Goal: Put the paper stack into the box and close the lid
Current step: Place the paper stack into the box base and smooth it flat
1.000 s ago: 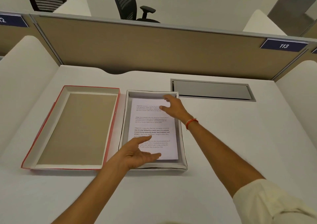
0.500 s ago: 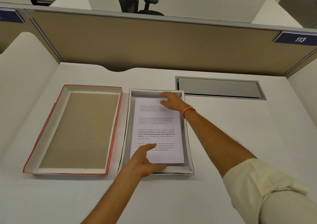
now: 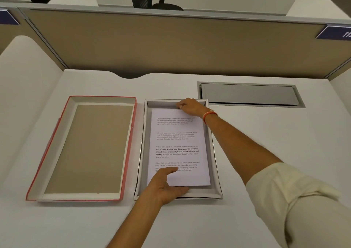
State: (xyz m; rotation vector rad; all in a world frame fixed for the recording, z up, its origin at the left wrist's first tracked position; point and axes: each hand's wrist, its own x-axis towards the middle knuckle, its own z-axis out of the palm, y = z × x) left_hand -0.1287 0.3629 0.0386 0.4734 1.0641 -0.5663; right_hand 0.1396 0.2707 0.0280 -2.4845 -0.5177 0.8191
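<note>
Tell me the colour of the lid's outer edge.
Red, on the lid left of the box; its inside is white and tan. The head view shows it.

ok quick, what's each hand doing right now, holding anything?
Left hand: open, on the near end of the paper stack in the box.
Right hand: fingers curled at the stack's far edge; grip cannot be told.
</note>
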